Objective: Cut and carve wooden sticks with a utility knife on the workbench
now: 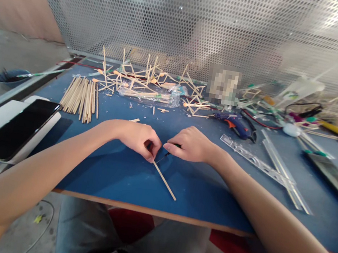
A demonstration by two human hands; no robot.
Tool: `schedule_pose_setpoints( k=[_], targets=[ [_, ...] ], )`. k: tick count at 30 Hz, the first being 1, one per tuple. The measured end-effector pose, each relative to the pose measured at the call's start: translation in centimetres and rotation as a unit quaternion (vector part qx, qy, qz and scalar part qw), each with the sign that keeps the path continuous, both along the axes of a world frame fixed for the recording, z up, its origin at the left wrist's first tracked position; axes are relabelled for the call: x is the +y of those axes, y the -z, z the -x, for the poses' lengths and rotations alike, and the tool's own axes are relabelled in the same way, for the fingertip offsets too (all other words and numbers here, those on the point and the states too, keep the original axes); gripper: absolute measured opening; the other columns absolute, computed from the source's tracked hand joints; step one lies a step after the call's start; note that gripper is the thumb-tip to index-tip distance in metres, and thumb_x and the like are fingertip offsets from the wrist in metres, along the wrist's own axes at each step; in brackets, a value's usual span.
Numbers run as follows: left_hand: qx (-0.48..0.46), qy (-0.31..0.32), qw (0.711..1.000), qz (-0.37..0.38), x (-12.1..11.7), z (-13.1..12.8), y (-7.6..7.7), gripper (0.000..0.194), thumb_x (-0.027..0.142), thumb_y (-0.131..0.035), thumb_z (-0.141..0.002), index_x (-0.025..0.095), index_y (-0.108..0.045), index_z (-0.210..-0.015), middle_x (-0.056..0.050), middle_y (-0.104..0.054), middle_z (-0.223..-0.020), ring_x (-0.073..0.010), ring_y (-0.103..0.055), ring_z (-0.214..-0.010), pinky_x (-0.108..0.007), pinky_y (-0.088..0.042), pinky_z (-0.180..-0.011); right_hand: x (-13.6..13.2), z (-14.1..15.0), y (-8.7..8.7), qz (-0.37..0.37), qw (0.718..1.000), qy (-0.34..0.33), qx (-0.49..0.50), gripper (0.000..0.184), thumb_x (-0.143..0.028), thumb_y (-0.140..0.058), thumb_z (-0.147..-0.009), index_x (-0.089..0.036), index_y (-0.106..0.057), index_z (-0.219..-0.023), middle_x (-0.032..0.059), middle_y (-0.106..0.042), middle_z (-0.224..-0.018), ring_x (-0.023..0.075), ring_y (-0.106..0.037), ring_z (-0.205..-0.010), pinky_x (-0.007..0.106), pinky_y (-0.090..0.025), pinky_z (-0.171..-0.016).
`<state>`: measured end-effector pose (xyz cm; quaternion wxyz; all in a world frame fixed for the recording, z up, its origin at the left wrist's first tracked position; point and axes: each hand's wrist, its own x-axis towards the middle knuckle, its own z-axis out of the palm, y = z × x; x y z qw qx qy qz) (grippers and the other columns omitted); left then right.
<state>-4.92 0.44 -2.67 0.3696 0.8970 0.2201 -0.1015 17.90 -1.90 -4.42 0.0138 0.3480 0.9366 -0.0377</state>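
My left hand (140,140) pinches one end of a thin wooden stick (166,182) over the blue tabletop. The stick slants down to the right, toward the table's front edge. My right hand (190,145) is closed round what looks like a craft knife (167,154), dark-handled with a thin blade. Its blade points down-left and meets or nearly meets the stick beside my left fingertips; exact contact is hard to make out. My right fingers hide most of the handle. A short piece of wood (135,120) lies just behind my left hand.
A pile of wooden sticks (81,96) lies at left, near a phone (18,127) on a white stand. Stick frames (147,77) line the back before a perforated metal screen (174,19). To the right are a blue glue gun (237,124), a clear ruler (254,160) and a dark tray (335,180).
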Motion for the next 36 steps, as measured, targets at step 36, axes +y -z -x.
schedule_pose_setpoints(
  k=[36],
  targets=[
    [-0.004, 0.009, 1.0, 0.011, 0.06, 0.13, -0.25, 0.018, 0.038, -0.07, -0.086, 0.022, -0.075, -0.091, 0.001, -0.074, -0.088, -0.0101, -0.062, -0.073, -0.02, -0.04, -0.066, 0.16, -0.81, 0.16, 0.017, 0.997, -0.051, 0.056, 0.052, -0.071, -0.052, -0.09, -0.022, -0.062, -0.075, 0.0005, -0.065, -0.071, 0.0146, -0.055, -0.067, 0.028, -0.024, -0.06]
  ],
)
